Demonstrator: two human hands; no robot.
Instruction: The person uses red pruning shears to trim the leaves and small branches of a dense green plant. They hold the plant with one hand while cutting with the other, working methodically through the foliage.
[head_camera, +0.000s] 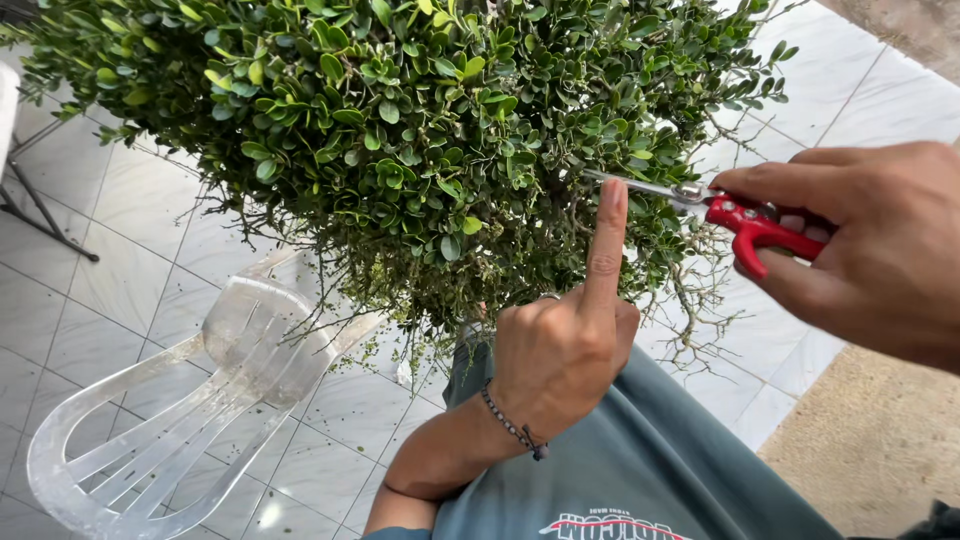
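Observation:
A dense small-leaved green bush (400, 130) fills the upper part of the head view. My right hand (870, 250) grips red-handled scissors (745, 225), and their metal blades point left into the bush's right side. My left hand (560, 350) is raised below the bush with the index finger pointing straight up, its tip close to the scissor blades. The other fingers are curled in with nothing held. A dark beaded bracelet sits on my left wrist.
A clear plastic chair (190, 400) lies tipped on the white tiled floor (80, 290) at lower left. Dark metal legs (40, 205) stand at far left. A beige mat (880, 440) lies at lower right. Bare twigs hang under the bush.

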